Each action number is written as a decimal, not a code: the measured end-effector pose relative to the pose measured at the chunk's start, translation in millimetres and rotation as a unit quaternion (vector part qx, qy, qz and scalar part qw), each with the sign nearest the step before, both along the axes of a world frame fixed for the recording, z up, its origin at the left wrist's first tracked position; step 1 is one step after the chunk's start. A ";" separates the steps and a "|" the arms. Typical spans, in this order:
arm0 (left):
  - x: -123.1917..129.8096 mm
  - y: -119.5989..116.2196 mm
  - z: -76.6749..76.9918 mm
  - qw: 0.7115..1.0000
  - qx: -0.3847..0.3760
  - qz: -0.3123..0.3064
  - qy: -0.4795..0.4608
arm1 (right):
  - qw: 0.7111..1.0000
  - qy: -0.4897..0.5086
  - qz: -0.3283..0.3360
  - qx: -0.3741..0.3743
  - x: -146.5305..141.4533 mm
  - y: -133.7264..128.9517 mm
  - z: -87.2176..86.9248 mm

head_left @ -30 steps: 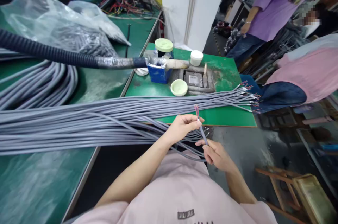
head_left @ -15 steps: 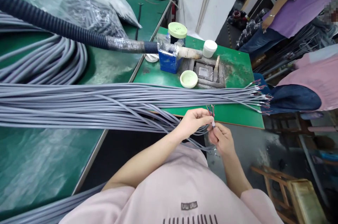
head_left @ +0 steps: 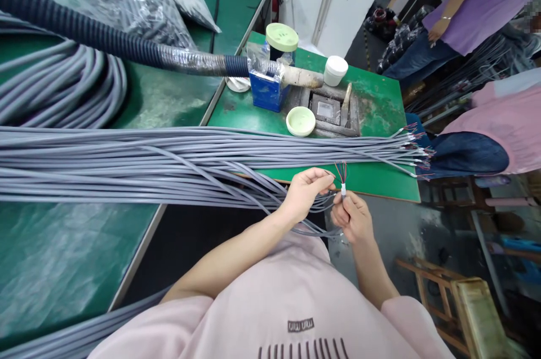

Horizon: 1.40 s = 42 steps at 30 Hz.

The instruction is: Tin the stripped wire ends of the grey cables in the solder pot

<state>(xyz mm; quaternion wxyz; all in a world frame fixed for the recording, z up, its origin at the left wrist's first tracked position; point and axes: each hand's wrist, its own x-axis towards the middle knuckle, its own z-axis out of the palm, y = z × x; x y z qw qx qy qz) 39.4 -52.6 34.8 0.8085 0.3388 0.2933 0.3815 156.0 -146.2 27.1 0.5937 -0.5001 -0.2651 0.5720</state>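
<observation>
My right hand (head_left: 353, 216) is closed round a grey cable just below its white-wrapped end (head_left: 344, 190), which points up and away from me. Thin coloured wires (head_left: 341, 172), red and dark ones among them, fan out of that end. Just left of it, my left hand (head_left: 310, 190) pinches a thin dark wire of the same cable between thumb and fingertips. Beyond both hands a long bundle of grey cables (head_left: 203, 150) lies across the benches, its stripped ends (head_left: 416, 147) at the right. Some cables bend down beneath my left hand.
Behind the bundle stand a green dish (head_left: 301, 121), a soldering pot (head_left: 326, 110), a white jar (head_left: 335, 70) and a blue box (head_left: 267, 91) under a black hose (head_left: 127, 46). Coiled cable (head_left: 80, 83) lies at left. Two people are at right, near a wooden stool (head_left: 439, 286).
My left hand has drawn back from the cable's white end and now pinches a single wire off to the left. The other wires stand more spread. The view has shifted slightly.
</observation>
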 end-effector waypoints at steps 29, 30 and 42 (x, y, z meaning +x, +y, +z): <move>-2.6 14.6 10.2 0.997 0.054 0.005 0.049 | 0.991 -0.132 0.007 -0.010 -1.4 1.0 -7.0; -2.9 13.7 9.4 0.995 0.076 0.015 0.067 | 0.992 -0.125 0.005 -0.011 -1.7 1.4 -7.3; -11.3 -10.2 -14.2 0.857 0.473 0.068 0.194 | 0.998 0.019 0.043 0.044 2.3 14.4 -1.4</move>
